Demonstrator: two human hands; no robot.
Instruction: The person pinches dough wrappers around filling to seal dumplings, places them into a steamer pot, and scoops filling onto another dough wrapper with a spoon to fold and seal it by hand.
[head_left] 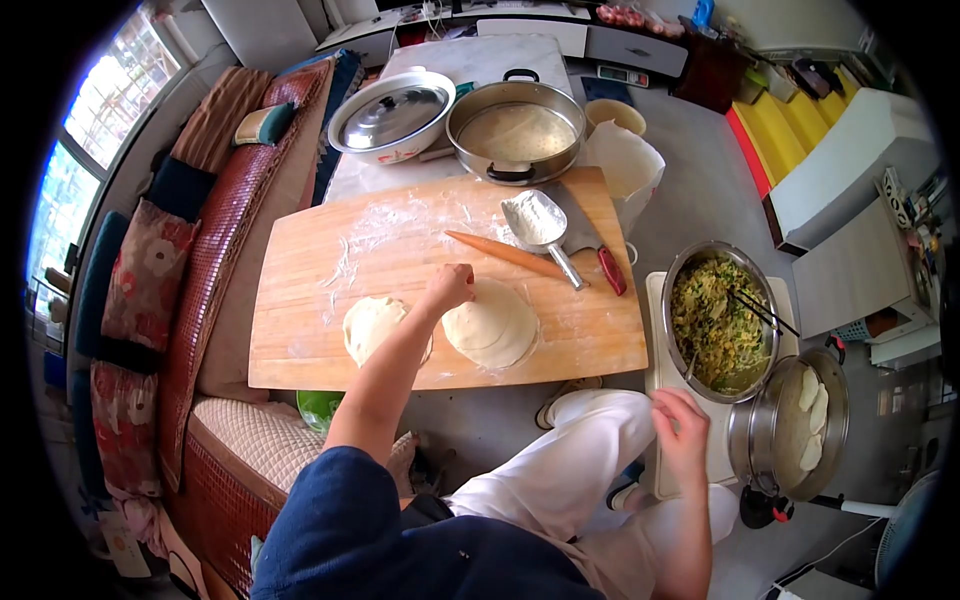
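On the wooden board (400, 240), my left hand (455, 284) is closed at the upper left edge of a round flat piece of dough (492, 325); whether it pinches the dough is too small to tell. A second flat dough piece (372, 322) lies to the left, partly behind my forearm. My right hand (682, 425) is over my knee, fingers loosely curled and apart, holding nothing. To its right stands a steel bowl of chopped green and yellow filling (718, 320) with black chopsticks (765, 312). A rolling pin (505, 256) and a flour scoop (537, 222) lie behind the dough.
A lidded white basin (392, 118) and a wide steel pot (516, 130) stand beyond the board. A red-handled knife (611, 271) lies at the board's right side. Lower right, a steel pan (797, 425) holds several pale dough pieces. A sofa (215, 240) runs along the left.
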